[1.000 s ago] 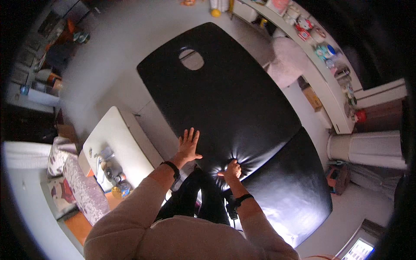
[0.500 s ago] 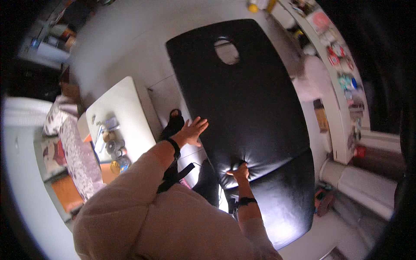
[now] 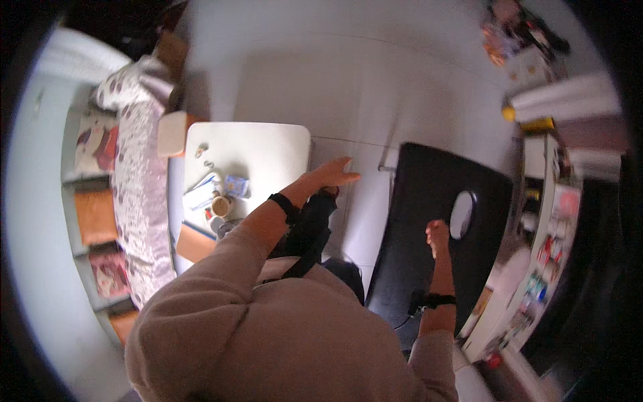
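A black padded massage table (image 3: pixel 418 201) with an oval face hole (image 3: pixel 462 214) stands to my right. Over its dark surface, beside the hole, I hold my right hand (image 3: pixel 437 236) with the fingers curled closed; nothing shows in them. My left hand (image 3: pixel 335 173) is stretched out over the floor, between the massage table and a white table (image 3: pixel 268 144). Its fingers extend to the right, touching nothing. Both wrists carry black bands.
On the white table lie papers (image 3: pixel 203 192), a blue packet (image 3: pixel 236 185) and a cup (image 3: pixel 222 206). A sofa with a patterned cover (image 3: pixel 139 181) runs along the left. Crowded white shelves (image 3: pixel 536 268) line the right. Grey tiled floor (image 3: pixel 295 74) stretches ahead.
The view has swung, placing the massage table farther right. My right hand has left the dented padding near its seam and is now by the face hole. My left hand has come away from its edge.
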Tool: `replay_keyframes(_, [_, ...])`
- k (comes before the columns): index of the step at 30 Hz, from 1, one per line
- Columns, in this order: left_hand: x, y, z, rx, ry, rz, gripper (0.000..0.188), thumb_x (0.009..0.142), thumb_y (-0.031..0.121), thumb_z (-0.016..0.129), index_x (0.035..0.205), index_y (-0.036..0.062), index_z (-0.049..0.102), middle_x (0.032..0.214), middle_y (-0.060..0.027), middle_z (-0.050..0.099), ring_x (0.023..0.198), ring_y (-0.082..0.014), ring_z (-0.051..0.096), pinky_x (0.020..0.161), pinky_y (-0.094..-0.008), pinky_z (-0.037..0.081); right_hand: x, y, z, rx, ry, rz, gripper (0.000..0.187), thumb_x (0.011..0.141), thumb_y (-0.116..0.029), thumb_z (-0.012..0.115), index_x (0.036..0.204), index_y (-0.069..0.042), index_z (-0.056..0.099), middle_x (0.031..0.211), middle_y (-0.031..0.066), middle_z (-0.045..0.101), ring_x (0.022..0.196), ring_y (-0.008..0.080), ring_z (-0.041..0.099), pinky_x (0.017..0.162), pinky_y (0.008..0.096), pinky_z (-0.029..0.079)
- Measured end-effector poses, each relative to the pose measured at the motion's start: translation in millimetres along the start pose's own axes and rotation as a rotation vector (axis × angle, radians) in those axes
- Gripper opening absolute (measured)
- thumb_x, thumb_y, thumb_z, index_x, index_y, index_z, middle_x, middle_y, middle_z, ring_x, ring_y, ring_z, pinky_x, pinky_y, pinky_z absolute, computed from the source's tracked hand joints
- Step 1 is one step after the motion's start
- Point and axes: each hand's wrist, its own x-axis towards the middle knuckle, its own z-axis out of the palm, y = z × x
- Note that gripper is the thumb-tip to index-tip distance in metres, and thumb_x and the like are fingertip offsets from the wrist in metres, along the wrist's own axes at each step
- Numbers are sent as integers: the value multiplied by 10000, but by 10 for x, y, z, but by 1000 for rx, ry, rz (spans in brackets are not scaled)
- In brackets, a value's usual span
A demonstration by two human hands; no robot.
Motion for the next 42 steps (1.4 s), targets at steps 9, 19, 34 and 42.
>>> replay_keyframes(9, [-535, -425, -1420, -430, 340, -111, 702, 867, 490, 570, 1380, 58, 361, 1372, -205, 413, 1233, -348, 441, 1022, -407, 371, 1069, -3744, 1201, 453, -627, -191, 203, 922, -52, 516, 1087, 56, 562, 984, 132, 633, 861, 170, 615, 751, 250, 518])
replay_keyframes(19, [-52, -107, -3060, -218, 1245, 62, 350, 786, 148, 693, 1124, 94, 618, 1130, -135, 597, 1030, -311, 543, 893, -424, 419, 1841, -5802, 2796, 273, -1102, -154, 460, 879, -83, 546, 1294, 43, 390, 1205, 198, 534, 1085, 260, 563, 941, 357, 479])
replay_keyframes(34, [1797, 537, -6387, -203, 1195, 312, 145, 694, 6, 720, 805, 49, 636, 859, -82, 625, 873, -266, 587, 732, -361, 482, 3798, -8702, 2411, 547, -1307, -29, 622, 914, -60, 518, 1435, -40, 178, 1229, 195, 503, 1147, 287, 508, 1000, 408, 396])
replay_keyframes(42, [2643, 13, -8413, -431, 1098, 337, 77, 776, 7, 648, 838, 24, 605, 846, -94, 621, 821, -246, 593, 753, -331, 474, 5032, -10354, 3053, 650, -1299, 8, 540, 928, -126, 523, 1381, -27, 246, 1257, 185, 488, 1149, 269, 512, 959, 387, 443])
